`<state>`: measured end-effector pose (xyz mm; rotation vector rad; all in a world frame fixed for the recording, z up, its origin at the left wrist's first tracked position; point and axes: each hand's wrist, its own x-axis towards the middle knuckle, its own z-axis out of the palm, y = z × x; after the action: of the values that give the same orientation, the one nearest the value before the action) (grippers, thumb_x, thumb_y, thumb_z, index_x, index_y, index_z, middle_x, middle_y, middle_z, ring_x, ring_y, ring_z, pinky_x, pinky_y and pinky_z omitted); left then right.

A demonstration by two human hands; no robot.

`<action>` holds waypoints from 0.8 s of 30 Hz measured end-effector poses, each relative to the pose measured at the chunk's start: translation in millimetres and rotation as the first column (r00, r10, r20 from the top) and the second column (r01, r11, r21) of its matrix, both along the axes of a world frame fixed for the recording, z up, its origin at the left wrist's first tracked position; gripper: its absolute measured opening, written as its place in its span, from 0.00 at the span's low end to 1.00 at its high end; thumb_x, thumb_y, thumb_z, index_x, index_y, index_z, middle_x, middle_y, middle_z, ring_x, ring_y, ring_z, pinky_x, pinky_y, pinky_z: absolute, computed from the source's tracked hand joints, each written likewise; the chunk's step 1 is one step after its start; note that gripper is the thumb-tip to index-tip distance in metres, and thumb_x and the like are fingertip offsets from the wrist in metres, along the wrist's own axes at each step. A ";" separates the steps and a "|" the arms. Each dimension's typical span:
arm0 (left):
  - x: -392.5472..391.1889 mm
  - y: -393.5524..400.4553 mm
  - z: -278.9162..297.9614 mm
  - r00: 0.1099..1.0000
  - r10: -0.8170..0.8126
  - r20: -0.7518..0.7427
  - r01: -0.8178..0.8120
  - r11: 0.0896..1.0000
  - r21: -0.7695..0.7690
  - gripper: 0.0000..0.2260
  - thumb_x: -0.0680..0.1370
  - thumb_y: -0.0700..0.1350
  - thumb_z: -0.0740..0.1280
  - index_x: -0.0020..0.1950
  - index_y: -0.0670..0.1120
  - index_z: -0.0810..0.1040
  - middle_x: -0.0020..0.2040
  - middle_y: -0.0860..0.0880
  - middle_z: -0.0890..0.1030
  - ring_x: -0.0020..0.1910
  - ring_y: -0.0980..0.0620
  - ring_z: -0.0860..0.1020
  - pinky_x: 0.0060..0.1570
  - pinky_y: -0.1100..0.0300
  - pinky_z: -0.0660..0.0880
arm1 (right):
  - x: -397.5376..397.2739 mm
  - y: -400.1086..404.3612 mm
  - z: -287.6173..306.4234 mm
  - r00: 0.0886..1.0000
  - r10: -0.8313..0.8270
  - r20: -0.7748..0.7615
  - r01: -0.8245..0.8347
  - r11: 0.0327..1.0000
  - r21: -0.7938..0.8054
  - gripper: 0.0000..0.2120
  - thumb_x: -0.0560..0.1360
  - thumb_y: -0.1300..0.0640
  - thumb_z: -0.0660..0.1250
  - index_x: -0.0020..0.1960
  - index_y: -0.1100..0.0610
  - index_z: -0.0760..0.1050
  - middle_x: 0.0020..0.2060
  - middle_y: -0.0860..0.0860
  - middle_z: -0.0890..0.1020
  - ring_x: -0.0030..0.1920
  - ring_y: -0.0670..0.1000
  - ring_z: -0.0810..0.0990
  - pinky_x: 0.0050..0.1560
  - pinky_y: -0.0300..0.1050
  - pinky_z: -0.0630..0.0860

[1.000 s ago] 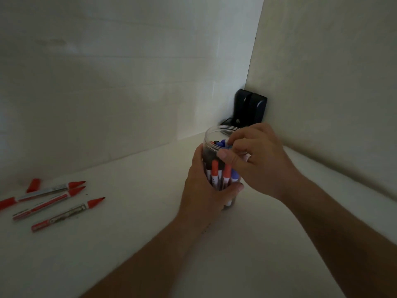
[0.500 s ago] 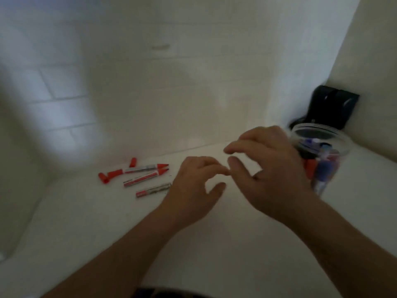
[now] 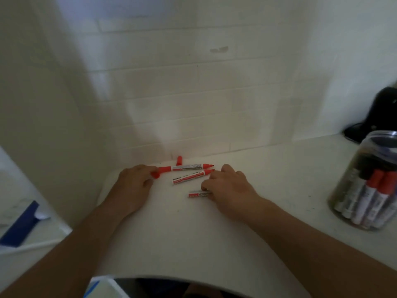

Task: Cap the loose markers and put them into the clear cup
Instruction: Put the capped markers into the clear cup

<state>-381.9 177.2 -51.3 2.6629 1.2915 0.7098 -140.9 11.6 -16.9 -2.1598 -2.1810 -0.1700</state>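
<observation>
Both forearms reach forward over the white table (image 3: 193,244). The right hand (image 3: 227,188) lies palm down on the nearest red marker (image 3: 198,194), its curled fingertips and thumb closing on the marker's right end so that only the left half of the barrel shows. The left hand (image 3: 133,183) rests palm down on the table, its fingers bent, the fingertips at a loose red cap (image 3: 155,174); whether they pinch it or only touch it I cannot tell. Just beyond the right hand's fingers lies a second marker (image 3: 192,176), uncapped, its red tip pointing right. Behind that a third marker (image 3: 187,167) lies almost parallel, also uncapped, its red rear end toward the left fingers. Another red cap (image 3: 179,160) stands against the white tiled wall (image 3: 193,93). Well apart to the right stands the clear cup (image 3: 365,181), upright, holding capped markers, red caps uppermost. Behind it sits a dark object (image 3: 373,112) in the corner
</observation>
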 end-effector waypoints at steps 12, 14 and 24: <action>76.5 -89.6 39.8 0.854 -0.114 0.507 0.284 0.920 -0.270 0.11 0.83 0.40 0.64 0.57 0.57 0.75 0.48 0.57 0.83 0.49 0.59 0.79 0.52 0.64 0.73 | 50.0 -40.4 12.7 -0.320 0.198 -0.927 0.478 0.878 0.022 0.25 0.82 0.66 0.63 0.75 0.46 0.68 0.41 0.57 0.81 0.37 0.53 0.77 0.35 0.44 0.78; 109.7 -110.4 42.1 0.680 -0.056 0.731 0.467 0.802 -0.372 0.11 0.84 0.36 0.60 0.57 0.52 0.76 0.46 0.53 0.86 0.44 0.56 0.80 0.48 0.65 0.76 | 60.3 -48.6 13.6 -0.514 0.250 -0.821 0.459 0.888 -0.017 0.21 0.82 0.66 0.65 0.71 0.50 0.72 0.41 0.58 0.82 0.38 0.56 0.79 0.35 0.44 0.80; 190.4 -131.3 48.9 0.263 0.731 0.630 0.873 0.098 -0.478 0.09 0.83 0.45 0.65 0.48 0.41 0.80 0.48 0.46 0.87 0.40 0.52 0.84 0.42 0.61 0.82 | 85.2 -48.7 3.1 -0.634 0.412 -0.654 0.609 0.788 -0.093 0.26 0.79 0.65 0.69 0.74 0.63 0.64 0.43 0.60 0.83 0.45 0.58 0.86 0.37 0.41 0.82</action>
<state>-191.5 45.8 -2.4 0.5006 0.4949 0.7090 -55.7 -37.1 -13.8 -0.7882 -0.1505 0.8458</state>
